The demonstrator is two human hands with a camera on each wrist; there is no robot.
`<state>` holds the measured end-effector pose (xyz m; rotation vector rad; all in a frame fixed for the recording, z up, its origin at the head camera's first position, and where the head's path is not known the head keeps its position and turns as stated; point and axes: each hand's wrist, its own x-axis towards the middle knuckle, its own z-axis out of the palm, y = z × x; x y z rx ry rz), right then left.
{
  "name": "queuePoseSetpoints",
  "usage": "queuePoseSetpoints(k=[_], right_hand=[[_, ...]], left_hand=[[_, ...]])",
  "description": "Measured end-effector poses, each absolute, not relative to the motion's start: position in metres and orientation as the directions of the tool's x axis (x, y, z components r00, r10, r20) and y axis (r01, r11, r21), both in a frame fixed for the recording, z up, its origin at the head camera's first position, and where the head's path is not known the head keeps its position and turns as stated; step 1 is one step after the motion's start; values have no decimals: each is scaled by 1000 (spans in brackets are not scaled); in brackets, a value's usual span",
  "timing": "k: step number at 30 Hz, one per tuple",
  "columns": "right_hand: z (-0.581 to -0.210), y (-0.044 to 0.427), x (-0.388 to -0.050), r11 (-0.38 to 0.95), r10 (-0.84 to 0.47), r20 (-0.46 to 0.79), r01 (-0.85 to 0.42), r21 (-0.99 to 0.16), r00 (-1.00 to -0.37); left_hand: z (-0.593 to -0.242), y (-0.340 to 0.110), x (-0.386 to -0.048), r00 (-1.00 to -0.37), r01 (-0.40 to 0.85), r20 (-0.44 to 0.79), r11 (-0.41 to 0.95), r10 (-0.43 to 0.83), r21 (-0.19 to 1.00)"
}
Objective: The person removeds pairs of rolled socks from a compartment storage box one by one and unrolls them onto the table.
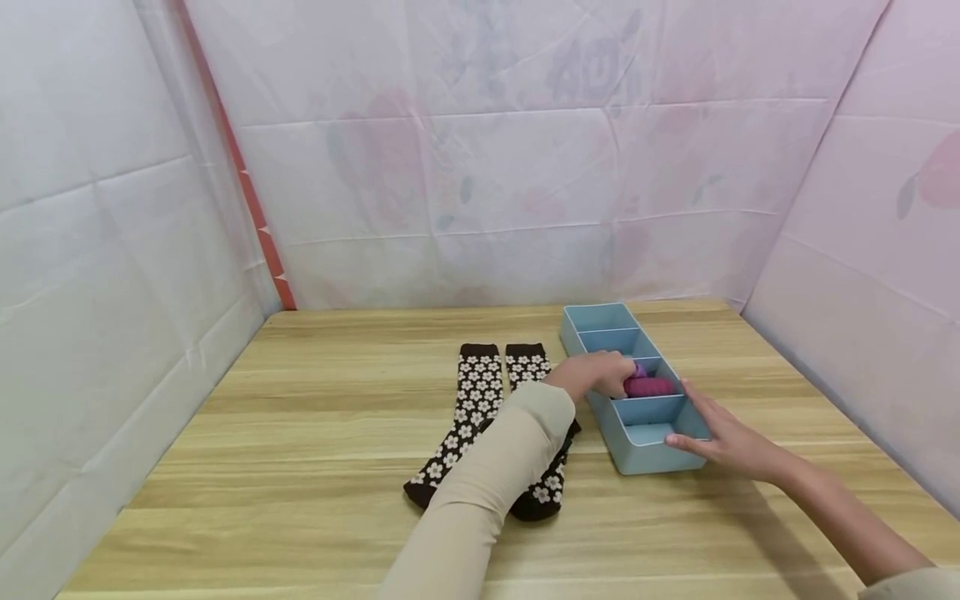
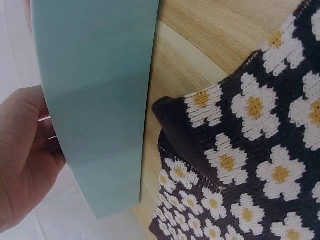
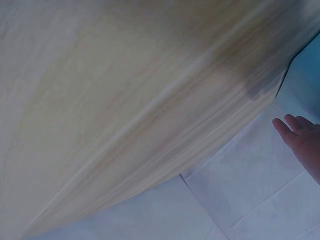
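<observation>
A light blue divided box point(image 1: 626, 442) stands on the table, its compartments in a row. My left hand point(image 1: 596, 372) reaches over its left wall into the third compartment from the back, at a magenta rolled cloth item point(image 1: 649, 387) with a purple piece point(image 1: 640, 370) behind it. The fingertips are hidden there, so a grip cannot be made out. Fairly straight, the fingers of my right hand point(image 1: 723, 433) rest against the box's right side, thumb over the front corner. Left of the box lies a pair of dark socks point(image 1: 480, 387) with white flowers, partly under my left forearm.
The wooden table point(image 1: 300, 433) reaches to cloth-covered walls point(image 1: 510, 183) at the back and both sides. In the left wrist view the flowered socks point(image 2: 255, 107) lie close beside the box wall point(image 2: 100, 100).
</observation>
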<state>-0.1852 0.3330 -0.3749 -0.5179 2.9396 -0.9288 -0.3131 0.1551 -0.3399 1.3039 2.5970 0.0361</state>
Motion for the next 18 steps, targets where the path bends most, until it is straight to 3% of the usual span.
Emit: queuePoseSetpoints(k=[18], right_hand=[[-373, 336, -191, 749, -328, 104, -326, -577, -939]], left_hand=[[-296, 149, -320, -578, 795, -142, 593, 804, 124]])
